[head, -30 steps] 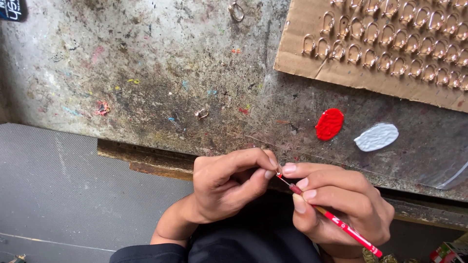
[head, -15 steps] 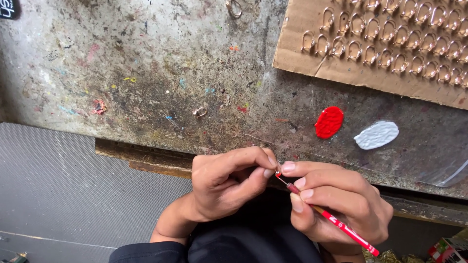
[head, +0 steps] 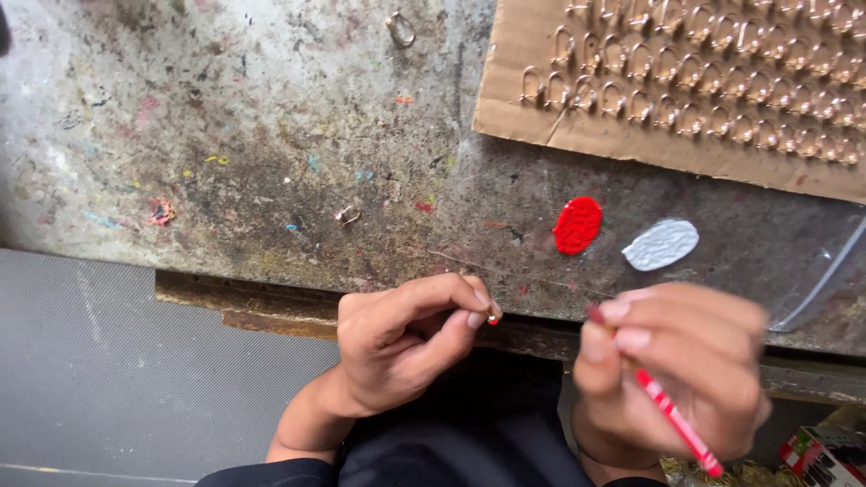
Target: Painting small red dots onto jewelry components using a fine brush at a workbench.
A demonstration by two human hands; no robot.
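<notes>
A small metal piece (head: 492, 317) is pinched between the left hand's (head: 406, 347) thumb and forefinger, near the bench edge (head: 271, 302), exposing its face. A red brush (head: 672, 419) is clamped pen-style in the right hand (head: 672, 379), below the red paint (head: 577, 225) and white paint (head: 661, 244).

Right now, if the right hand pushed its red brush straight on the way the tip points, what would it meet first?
The right hand aims the thin red brush up and left. Most likely it would first meet the bench's front edge, before the red paint blob. Depth is unclear, and the hand is blurred.
</notes>
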